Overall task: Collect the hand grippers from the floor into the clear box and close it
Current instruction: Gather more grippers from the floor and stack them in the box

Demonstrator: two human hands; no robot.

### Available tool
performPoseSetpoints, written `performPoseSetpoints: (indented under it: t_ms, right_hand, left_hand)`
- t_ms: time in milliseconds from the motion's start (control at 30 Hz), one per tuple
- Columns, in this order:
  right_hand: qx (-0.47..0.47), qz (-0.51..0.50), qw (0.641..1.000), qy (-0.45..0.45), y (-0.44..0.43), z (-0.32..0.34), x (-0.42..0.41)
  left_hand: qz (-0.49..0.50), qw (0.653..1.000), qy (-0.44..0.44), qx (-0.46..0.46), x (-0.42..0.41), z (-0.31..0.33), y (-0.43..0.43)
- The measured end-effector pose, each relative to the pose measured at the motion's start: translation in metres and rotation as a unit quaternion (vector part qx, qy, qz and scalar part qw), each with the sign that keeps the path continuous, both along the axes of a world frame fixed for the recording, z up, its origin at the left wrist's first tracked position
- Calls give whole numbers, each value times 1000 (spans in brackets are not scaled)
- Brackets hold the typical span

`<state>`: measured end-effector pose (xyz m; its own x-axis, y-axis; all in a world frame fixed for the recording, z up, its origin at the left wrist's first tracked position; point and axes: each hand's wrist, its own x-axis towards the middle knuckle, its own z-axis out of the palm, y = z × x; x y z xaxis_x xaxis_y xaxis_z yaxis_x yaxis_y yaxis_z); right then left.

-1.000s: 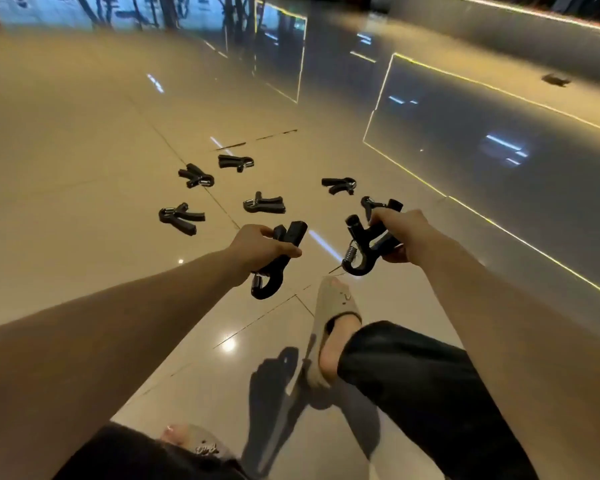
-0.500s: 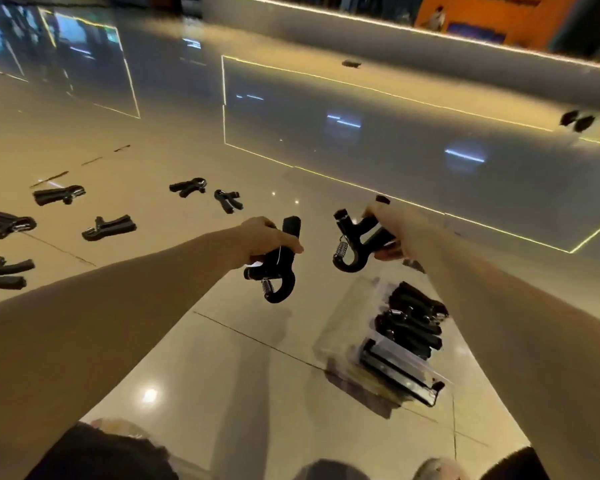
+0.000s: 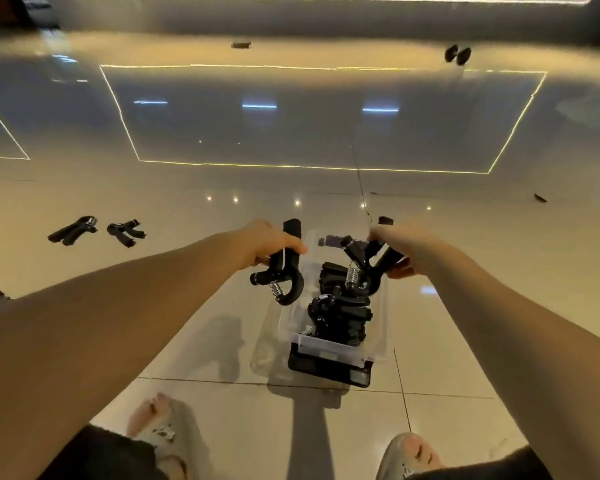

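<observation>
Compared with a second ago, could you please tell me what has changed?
The person turned right, from the scattered grippers toward the clear box. The left hand and right hand carried their hand grippers to it: the right one above its opening, the left by its left wall. Unchanged: both hands keep their grip, nothing released; the box is open.

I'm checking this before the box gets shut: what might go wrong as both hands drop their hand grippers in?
1. The left hand holds a hand gripper over the left wall of the clear box, not its middle; released here, it may strike the rim and land on the floor.
2. The pile inside looks tall; adding the second gripper from the right hand could stop the box closing.
3. Two loose grippers lie on the floor to the left and could be missed.
</observation>
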<state>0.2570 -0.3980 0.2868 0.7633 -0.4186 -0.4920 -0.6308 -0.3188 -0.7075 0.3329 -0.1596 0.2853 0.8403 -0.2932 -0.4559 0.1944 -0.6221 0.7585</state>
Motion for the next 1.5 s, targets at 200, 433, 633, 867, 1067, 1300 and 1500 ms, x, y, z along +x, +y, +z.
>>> performPoseSetpoints:
  t_ms: [200, 433, 633, 867, 1067, 1300, 1500]
  right_hand:
    - [78, -123, 989, -31, 1, -62, 8]
    - [164, -227, 960, 5, 26, -131, 12]
    - [261, -291, 919, 45, 42, -166, 13]
    - [325, -339, 879, 83, 53, -188, 10]
    - [295, -307, 896, 126, 51, -199, 7]
    - [225, -258, 921, 185, 48, -207, 8]
    - [76, -147, 962, 219, 43, -208, 12]
  left_hand:
    - [-52, 999, 5, 15, 37, -26, -31]
    - [-106, 993, 13, 56, 86, -69, -35]
    - [-132, 989, 25, 56, 123, -93, -56]
    - [-179, 983, 45, 22, 141, -112, -93]
    - [-216, 975, 52, -2, 145, -112, -104]
    - [-208, 976, 27, -51, 134, -116, -102]
    - [-189, 977, -2, -95, 127, -117, -98]
